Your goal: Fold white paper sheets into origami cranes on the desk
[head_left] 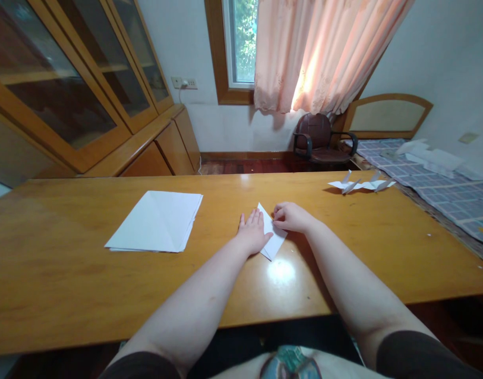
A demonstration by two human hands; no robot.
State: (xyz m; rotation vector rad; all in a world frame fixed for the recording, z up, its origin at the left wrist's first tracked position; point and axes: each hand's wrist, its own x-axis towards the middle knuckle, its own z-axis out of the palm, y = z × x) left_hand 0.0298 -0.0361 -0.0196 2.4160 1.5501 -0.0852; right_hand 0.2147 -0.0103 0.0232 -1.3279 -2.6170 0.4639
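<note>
A small folded piece of white paper (278, 243) lies on the wooden table in front of me. My left hand (254, 233) rests flat on its left part, fingers stretched out and slightly spread. At the paper's right edge, my right hand (292, 217) has its fingers curled in, thumb and fingertips pinching at the edge. The part of the paper under my left palm is hidden. To the left lies a stack of white paper sheets (158, 221), apart from both hands. Folded paper cranes (350, 185) stand at the table's far right.
The wooden table (68, 273) spans the view, its near edge close to my body. Small white scraps lie at its right side. Beyond are a brown armchair (316, 137), a bed with a checked cover (434, 184), a glass-door cabinet (147, 118) and a pink curtain (300, 52).
</note>
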